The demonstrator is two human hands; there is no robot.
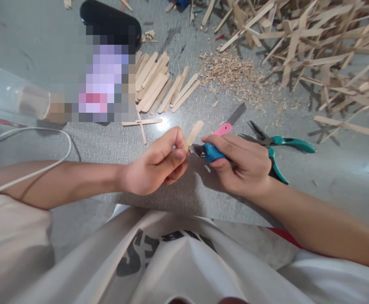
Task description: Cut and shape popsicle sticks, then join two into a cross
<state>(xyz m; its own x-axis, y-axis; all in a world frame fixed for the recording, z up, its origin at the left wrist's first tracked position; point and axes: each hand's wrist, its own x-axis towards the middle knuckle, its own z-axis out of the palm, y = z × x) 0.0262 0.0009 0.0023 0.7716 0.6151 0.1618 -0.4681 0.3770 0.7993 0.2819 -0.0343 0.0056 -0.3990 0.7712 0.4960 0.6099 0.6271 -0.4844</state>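
My left hand (161,162) is closed around a wooden craft stick (194,134), whose rounded end sticks up past the thumb and fingers. Just to its right, my right hand (241,162) grips a blue utility knife (213,153), its dark tip pointing left, close to the stick. Whether the tip touches the stick I cannot tell. Beyond the right hand's knuckles lies a pink-handled tool (224,128) with a flat grey blade, partly hidden by the fingers. Green-handled pliers (275,140) rest on the table beside that hand, jaws apart.
A row of craft sticks (154,90) lies on the grey table (108,143). Wood shavings (235,74) are heaped at the centre back. Joined sticks (317,46) pile up at the far right. A black case (108,19) and a white cable (58,164) are on the left.
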